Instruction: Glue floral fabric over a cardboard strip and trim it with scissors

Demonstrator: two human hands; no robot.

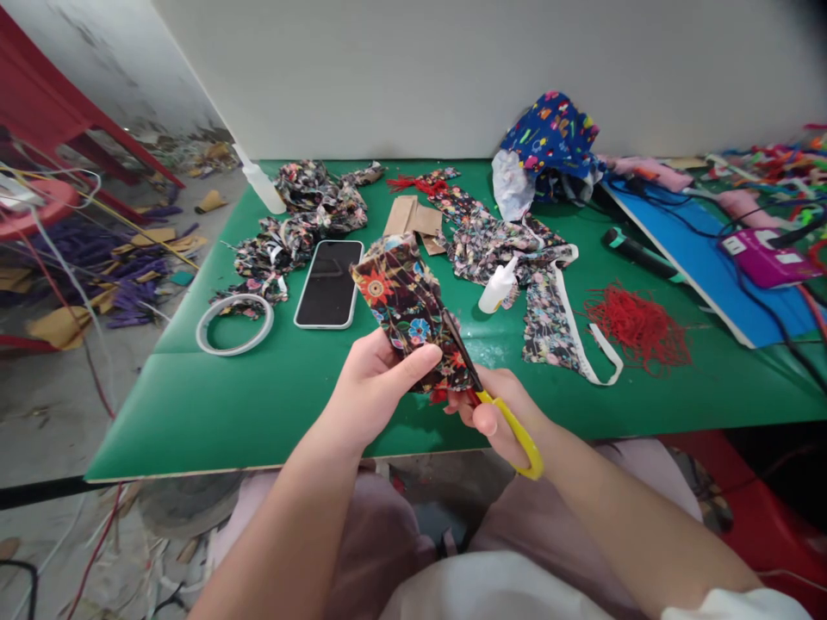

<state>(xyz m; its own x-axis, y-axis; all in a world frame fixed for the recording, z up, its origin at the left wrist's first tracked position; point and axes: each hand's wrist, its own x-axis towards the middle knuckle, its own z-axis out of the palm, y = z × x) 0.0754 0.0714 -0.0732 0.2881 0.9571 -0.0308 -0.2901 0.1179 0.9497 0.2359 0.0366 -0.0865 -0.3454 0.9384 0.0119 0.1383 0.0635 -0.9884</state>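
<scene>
My left hand (378, 387) pinches a piece of dark floral fabric (417, 301), thumb on top, held above the table's front part. My right hand (507, 405) grips yellow-handled scissors (517, 430), whose dark blades lie along the fabric's right edge. How far the blades are apart is hard to make out. A bit of red shows under the fabric by the right fingers. Beyond the hands lie a phone (329, 284), a small white bottle (498, 286) and a brown paper piece (413, 220).
On the green table (290, 405) lie a tape roll (205, 331), crumpled floral fabric (323, 202), floral strips (549, 310), red threads (639, 327), and a blue board (717, 267) bearing a purple device (768, 257) with cables. Another white bottle (264, 188) stands back left. A patterned blue cloth (556, 138) leans against the wall.
</scene>
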